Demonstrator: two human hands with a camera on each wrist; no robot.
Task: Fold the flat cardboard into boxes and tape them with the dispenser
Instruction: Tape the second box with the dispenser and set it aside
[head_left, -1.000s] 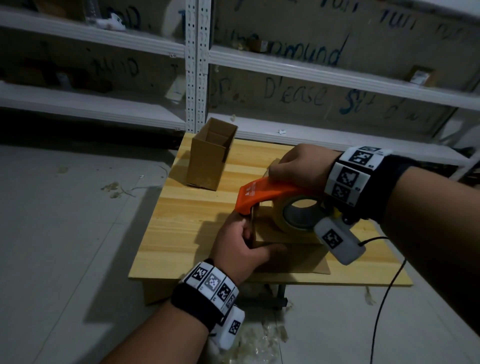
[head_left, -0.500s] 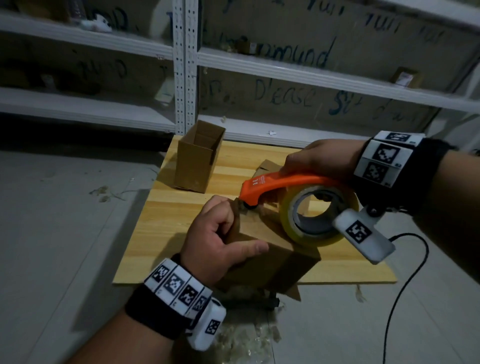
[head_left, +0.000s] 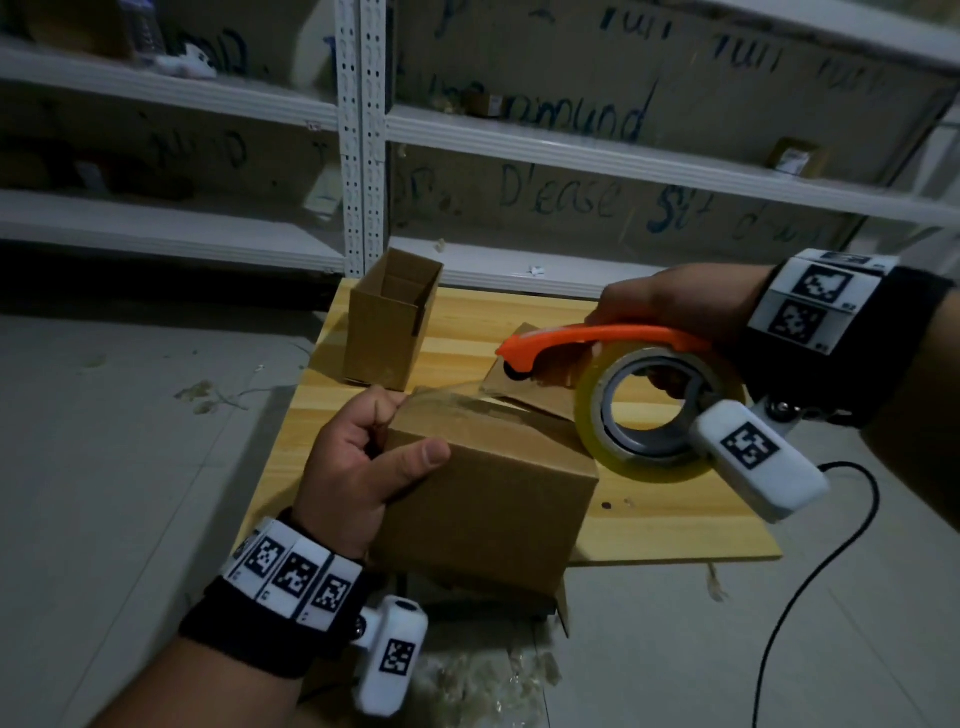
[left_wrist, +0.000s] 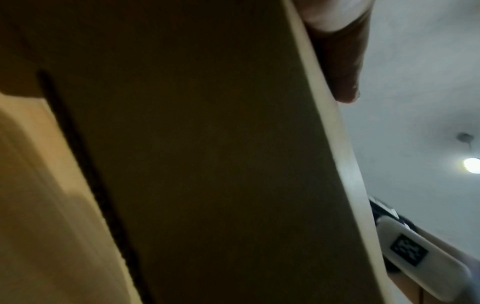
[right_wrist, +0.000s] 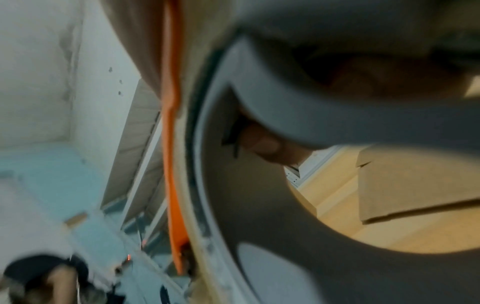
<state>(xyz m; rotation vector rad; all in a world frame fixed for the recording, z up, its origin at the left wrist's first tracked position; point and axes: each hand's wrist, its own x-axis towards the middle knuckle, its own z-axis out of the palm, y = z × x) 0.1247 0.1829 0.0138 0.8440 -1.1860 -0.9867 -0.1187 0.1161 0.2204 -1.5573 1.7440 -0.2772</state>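
Over a wooden table (head_left: 457, 338), the left hand (head_left: 358, 457) grips a cardboard box (head_left: 488, 499); the right hand (head_left: 675, 301) holds an orange tape dispenser (head_left: 597, 338).

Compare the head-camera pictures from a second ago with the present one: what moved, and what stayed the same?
The left hand tipped the box up off the table toward the person, so it now overhangs the near edge. The right hand drew the orange tape dispenser back to the right, stretching a strip of tape off the box's top. Both hands kept their grips; the open box stayed put.
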